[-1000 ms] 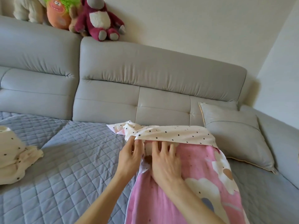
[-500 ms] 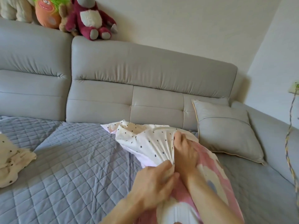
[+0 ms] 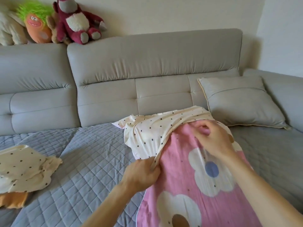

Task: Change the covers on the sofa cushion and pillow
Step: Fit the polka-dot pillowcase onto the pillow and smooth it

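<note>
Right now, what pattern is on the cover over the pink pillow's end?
Cream cover with small dark dots; head view shows it best.

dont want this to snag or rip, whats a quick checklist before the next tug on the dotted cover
1. Left hand grip on the dotted cover hem: ok, fingers curled round it.
2. Right hand grip: cannot tell, fingers curl at the hem on the pink pillow, but which fabric they hold is unclear.
3. Cover lying even: not ok, bunched on the left, hem slanted.
4. Far end free of the grey cushion: cannot tell, they look close.
5. Spare dotted cover out of the way: ok, lying apart.
</note>
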Demonstrator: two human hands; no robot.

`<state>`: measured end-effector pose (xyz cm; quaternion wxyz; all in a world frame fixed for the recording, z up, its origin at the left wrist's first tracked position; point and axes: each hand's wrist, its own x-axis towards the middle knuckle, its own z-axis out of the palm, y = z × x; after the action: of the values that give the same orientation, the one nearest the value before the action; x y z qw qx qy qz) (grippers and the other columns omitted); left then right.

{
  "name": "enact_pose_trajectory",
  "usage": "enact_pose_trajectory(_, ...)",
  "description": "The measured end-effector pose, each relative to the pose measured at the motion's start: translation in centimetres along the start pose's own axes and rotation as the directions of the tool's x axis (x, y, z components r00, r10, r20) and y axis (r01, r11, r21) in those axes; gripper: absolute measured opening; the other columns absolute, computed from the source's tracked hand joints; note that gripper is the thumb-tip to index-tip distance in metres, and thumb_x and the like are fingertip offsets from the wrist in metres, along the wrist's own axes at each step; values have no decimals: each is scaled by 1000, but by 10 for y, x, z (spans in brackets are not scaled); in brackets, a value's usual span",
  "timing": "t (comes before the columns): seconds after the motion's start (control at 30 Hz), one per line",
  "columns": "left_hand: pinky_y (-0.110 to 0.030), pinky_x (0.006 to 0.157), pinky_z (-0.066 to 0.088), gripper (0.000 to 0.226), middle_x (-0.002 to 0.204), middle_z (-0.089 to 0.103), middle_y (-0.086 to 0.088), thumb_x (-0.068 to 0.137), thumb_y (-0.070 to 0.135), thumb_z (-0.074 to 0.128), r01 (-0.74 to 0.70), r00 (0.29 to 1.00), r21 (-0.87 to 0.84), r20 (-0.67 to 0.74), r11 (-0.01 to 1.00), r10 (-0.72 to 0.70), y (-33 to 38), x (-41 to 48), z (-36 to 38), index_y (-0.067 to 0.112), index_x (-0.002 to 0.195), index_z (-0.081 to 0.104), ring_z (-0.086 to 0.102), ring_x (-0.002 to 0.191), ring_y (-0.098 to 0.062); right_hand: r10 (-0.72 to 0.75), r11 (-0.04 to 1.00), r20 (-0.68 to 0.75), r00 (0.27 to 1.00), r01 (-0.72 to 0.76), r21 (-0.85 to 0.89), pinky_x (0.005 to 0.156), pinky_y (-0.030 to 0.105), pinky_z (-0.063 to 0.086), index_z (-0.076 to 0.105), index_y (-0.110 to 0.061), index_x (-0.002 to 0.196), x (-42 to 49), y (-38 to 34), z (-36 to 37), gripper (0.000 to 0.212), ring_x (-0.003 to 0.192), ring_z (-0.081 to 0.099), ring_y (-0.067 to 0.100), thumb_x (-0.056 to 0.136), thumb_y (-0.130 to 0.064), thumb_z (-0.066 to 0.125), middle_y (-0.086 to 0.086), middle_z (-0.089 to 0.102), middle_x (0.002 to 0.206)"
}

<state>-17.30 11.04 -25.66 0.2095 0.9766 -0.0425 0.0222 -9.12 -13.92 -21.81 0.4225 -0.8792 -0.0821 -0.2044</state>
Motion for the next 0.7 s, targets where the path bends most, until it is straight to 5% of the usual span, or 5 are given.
enact_pose_trajectory(0.07,-33,59,42,11,72,56,7,83,33,47,-25,997,120,-76,992,35,22,18,-23,25,84,39,56,69,-26,172,964,-186,967,-204,-170,98,39,40,64,-22,114,-7,31,-11,58,119,55,28,80,-69,61,3,65,123)
enact_pose_trajectory(0.2,-35,67,45,20,104,59,10,87,31,50,-148,958,227,-208,963,197,79,72,-50,27,106,45,60,87,-24,692,721,49,720,-691,-45,111,51,32,34,-13,149,-25,87,-40,127,137,39,39,56,-99,46,17,40,151)
enact_pose_trajectory(0.27,-34,71,42,30,118,54,8,88,32,52,-233,952,325,-118,916,284,122,114,-38,27,118,47,57,103,-23,706,686,122,698,-716,129,101,44,42,44,-13,143,-33,105,-58,116,125,52,34,61,-96,50,12,53,140)
enact_pose_trajectory(0.47,-42,92,43,45,135,48,0,93,29,46,-266,948,543,-1,796,318,158,170,6,24,137,41,46,125,-25,429,797,235,873,-487,358,65,13,48,65,-33,98,-38,68,-41,37,81,65,2,75,-59,75,-15,71,89)
enact_pose_trajectory(0.7,-38,83,50,29,117,55,5,100,24,46,-403,870,684,80,608,487,209,224,21,32,125,57,55,112,-22,311,807,208,928,-373,458,80,41,52,58,-36,87,-37,71,-39,23,76,63,7,69,-30,71,-13,67,78)
